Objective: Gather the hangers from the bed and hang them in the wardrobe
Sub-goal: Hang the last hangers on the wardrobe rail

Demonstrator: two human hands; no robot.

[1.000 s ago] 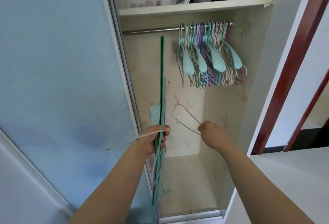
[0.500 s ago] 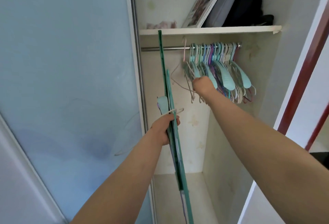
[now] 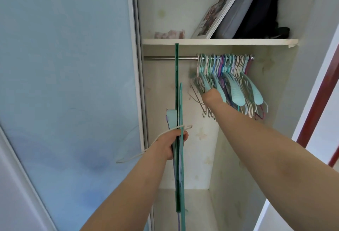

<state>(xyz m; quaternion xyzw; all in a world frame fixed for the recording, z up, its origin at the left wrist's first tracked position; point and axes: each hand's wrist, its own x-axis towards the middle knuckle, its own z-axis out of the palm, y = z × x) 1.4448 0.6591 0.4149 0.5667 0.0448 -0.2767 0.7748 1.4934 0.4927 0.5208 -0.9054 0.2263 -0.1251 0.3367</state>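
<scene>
My left hand point(image 3: 170, 144) is shut on a bundle of hangers point(image 3: 176, 84): long green and teal ones held upright, plus a white wire one point(image 3: 146, 150) sticking out to the left. My right hand point(image 3: 211, 97) reaches up into the wardrobe. It grips a thin wire hanger point(image 3: 197, 98) at the left end of a dense row of pastel hangers point(image 3: 236, 87) on the metal rod point(image 3: 165, 58). Teal hangers partly cover its fingers. The wire hanger's hook sits on the rod, against the row.
The left half of the rod is bare. A shelf point(image 3: 220, 41) above it carries a leaning picture book point(image 3: 214, 16) and a dark bag point(image 3: 260, 7). The blue sliding door point(image 3: 64, 84) stands on the left and a red door frame point(image 3: 319, 98) on the right.
My right hand rose from waist height with the wire hanger, hooked it on the rod and pushed it right against the row. The left hand lifted its bundle slightly.
</scene>
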